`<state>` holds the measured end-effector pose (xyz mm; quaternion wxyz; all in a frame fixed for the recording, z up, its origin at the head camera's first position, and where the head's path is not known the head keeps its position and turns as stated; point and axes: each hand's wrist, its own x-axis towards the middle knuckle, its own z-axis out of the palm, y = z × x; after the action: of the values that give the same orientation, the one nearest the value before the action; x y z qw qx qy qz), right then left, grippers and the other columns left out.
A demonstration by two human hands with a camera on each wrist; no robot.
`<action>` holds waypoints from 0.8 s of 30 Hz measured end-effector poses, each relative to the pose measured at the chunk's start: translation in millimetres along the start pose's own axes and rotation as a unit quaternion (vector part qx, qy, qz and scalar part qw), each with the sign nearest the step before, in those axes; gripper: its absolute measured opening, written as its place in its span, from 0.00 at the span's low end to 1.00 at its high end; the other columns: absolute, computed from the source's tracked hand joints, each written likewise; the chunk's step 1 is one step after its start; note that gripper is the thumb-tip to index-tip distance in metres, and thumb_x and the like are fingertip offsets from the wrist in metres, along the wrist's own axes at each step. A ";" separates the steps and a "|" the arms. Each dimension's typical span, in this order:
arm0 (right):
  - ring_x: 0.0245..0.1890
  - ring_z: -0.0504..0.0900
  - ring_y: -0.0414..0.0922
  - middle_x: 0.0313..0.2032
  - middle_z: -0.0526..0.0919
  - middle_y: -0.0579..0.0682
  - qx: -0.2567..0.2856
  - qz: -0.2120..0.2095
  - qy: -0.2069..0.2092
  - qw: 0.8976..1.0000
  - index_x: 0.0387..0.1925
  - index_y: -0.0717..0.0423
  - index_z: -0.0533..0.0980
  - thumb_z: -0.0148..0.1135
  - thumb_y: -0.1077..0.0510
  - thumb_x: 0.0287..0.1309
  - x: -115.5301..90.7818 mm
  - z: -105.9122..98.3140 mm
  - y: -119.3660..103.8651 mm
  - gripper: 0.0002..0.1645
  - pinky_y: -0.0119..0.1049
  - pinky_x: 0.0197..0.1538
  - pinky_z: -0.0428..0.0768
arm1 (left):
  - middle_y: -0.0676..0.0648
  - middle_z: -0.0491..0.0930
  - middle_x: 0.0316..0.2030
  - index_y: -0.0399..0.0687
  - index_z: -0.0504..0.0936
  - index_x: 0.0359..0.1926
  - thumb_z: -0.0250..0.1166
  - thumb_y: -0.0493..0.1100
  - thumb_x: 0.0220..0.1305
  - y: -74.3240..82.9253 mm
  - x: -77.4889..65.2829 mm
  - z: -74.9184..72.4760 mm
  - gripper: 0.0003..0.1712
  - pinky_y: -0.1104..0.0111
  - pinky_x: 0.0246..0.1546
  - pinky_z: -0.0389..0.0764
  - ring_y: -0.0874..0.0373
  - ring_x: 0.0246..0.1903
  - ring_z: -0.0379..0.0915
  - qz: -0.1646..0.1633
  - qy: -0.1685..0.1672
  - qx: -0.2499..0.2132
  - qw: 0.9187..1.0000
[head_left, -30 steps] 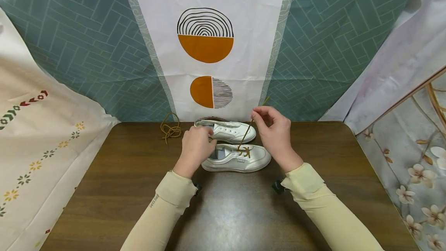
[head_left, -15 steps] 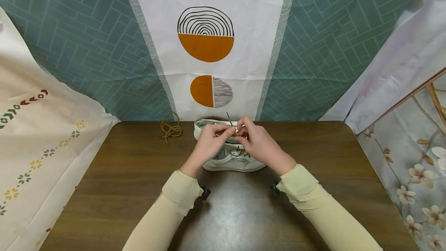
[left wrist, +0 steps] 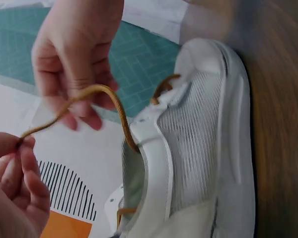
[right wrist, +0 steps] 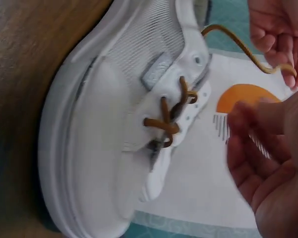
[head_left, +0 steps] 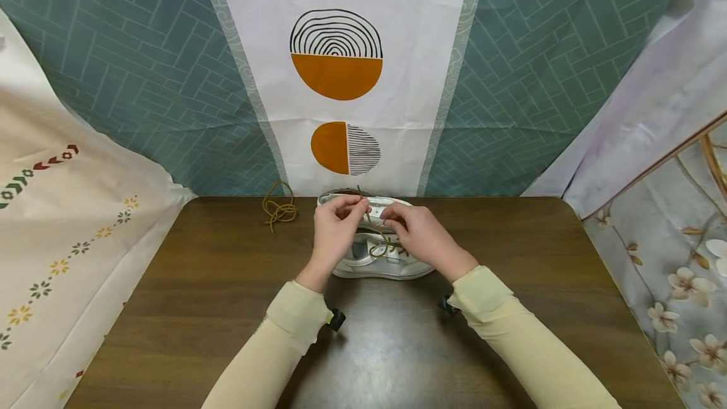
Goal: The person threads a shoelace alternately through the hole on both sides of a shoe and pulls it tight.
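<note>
Two white sneakers lie side by side: the near sneaker [head_left: 392, 270] and the far sneaker [head_left: 379, 201], partly covered by the hands in the head view. A brown shoelace [left wrist: 120, 111] runs through the front eyelets of the near one, and its loose length rises from an eyelet. My left hand [head_left: 332, 229] pinches this lace near its end, raised over the shoes. Close by, my right hand [head_left: 425, 235] hovers over the laced part with loosely bent fingers and nothing between them. In the right wrist view the lacing [right wrist: 166, 119] crosses over the tongue.
A second brown shoelace [head_left: 280, 210] lies loosely coiled at the table's back left. The brown wooden table [head_left: 216, 308] ends at the patterned cloth backdrop [head_left: 363, 106] behind the shoes. Printed cloths hang at both sides.
The right hand held the lace up at the right, then brought it left to meet the left hand. Now the left hand alone holds the lace, drawn slightly up and left.
</note>
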<state>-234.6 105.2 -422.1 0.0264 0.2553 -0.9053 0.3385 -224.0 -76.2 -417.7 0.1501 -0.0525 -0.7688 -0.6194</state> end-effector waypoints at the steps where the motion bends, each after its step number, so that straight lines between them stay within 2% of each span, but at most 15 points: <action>1: 0.30 0.78 0.35 0.35 0.84 0.42 -0.013 0.007 -0.006 1.000 0.42 0.47 0.79 0.59 0.55 0.61 0.7 1.8 1.9 0.08 0.33 0.35 0.77 | 0.49 0.85 0.26 0.47 0.86 0.36 0.66 0.47 0.58 -2.9 0.0 -0.1 0.09 0.71 0.25 0.76 0.56 0.25 0.79 0.002 0.013 0.015 1.000; 4: 0.36 0.81 0.35 0.37 0.85 0.40 -0.041 0.017 -0.043 0.998 0.41 0.47 0.82 0.63 0.54 0.57 1.6 8.1 7.5 0.10 0.34 0.41 0.78 | 0.53 0.84 0.23 0.52 0.86 0.34 0.67 0.48 0.57 -8.3 -2.5 0.1 0.07 0.71 0.20 0.72 0.61 0.21 0.75 0.005 0.023 0.070 0.997; 8: 0.41 0.81 0.35 0.38 0.85 0.39 -0.048 0.018 -0.070 0.996 0.40 0.45 0.82 0.65 0.50 0.55 2.2 16.1 13.0 0.10 0.34 0.46 0.78 | 0.55 0.80 0.18 0.51 0.87 0.30 0.66 0.47 0.58 -14.3 -7.7 2.4 0.07 0.71 0.19 0.69 0.64 0.18 0.70 -0.002 -0.004 0.140 0.990; 12: 0.37 0.80 0.34 0.35 0.84 0.37 -0.042 0.008 -0.064 0.997 0.37 0.43 0.82 0.64 0.50 0.56 2.6 20.0 15.8 0.07 0.33 0.42 0.77 | 0.56 0.78 0.17 0.48 0.87 0.29 0.64 0.45 0.59 -17.7 -13.0 6.0 0.09 0.71 0.22 0.69 0.64 0.20 0.69 -0.005 -0.037 0.199 0.979; 17: 0.28 0.75 0.35 0.32 0.83 0.38 -0.035 0.015 -0.070 0.997 0.38 0.45 0.82 0.59 0.53 0.61 3.3 20.7 17.3 0.07 0.32 0.35 0.74 | 0.58 0.79 0.18 0.52 0.86 0.26 0.62 0.45 0.58 -16.2 -19.1 9.2 0.09 0.71 0.22 0.70 0.63 0.21 0.70 -0.031 -0.078 0.256 0.963; 24: 0.26 0.72 0.37 0.30 0.81 0.41 -0.030 0.037 -0.068 0.997 0.37 0.48 0.82 0.55 0.55 0.64 5.2 23.2 19.7 0.09 0.33 0.33 0.72 | 0.59 0.75 0.11 0.58 0.83 0.18 0.57 0.44 0.53 -16.6 -24.3 12.6 0.12 0.69 0.16 0.68 0.64 0.12 0.67 -0.048 -0.132 0.313 0.939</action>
<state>-245.8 101.0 -450.6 -0.0401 0.2434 -0.9235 0.2936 -207.4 -65.2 -442.8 0.0266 -0.0469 -0.9383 -0.3417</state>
